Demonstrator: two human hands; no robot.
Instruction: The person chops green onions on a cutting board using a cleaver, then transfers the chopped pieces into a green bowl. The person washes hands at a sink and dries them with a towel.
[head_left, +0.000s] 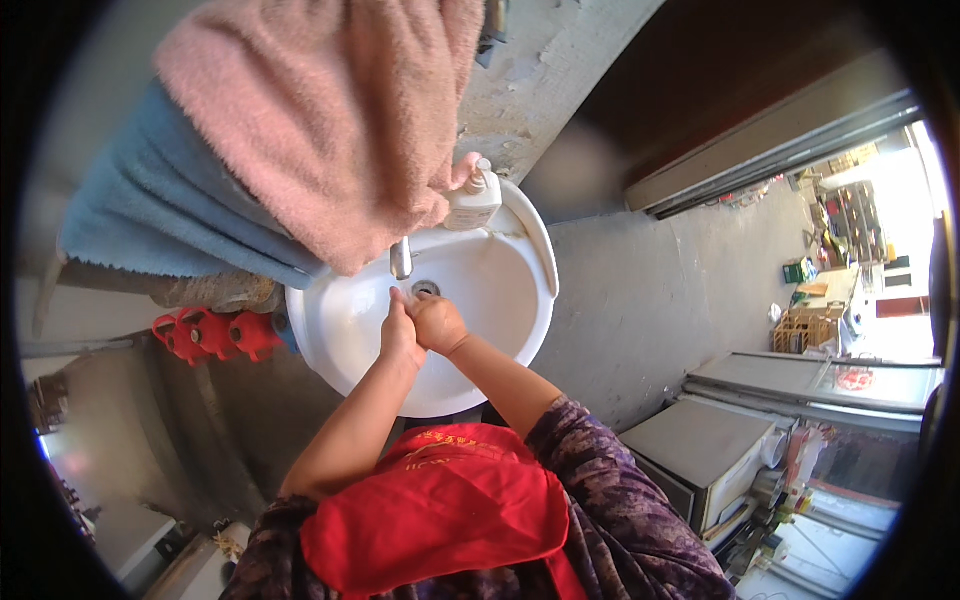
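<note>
My left hand (400, 330) and my right hand (439, 324) touch each other over the white washbasin (495, 300), just below the metal faucet (401, 260). Water seems to run onto the fingers. The right hand is partly curled, its fingertips hidden; no object shows in either hand. Behind the hands lies the basin's drain (426, 288). On the basin's back rim stands a white pump bottle (474, 202). A pink towel (322, 127) and a blue towel (172, 202) hang at the upper left, close to the faucet.
Several red thermos flasks (217, 335) stand left of the basin. A grey cabinet (697, 450) is at the lower right. Farther off at the right, a yellow crate (802, 330) stands on the floor near a bright opening. A peeling wall rises behind the basin.
</note>
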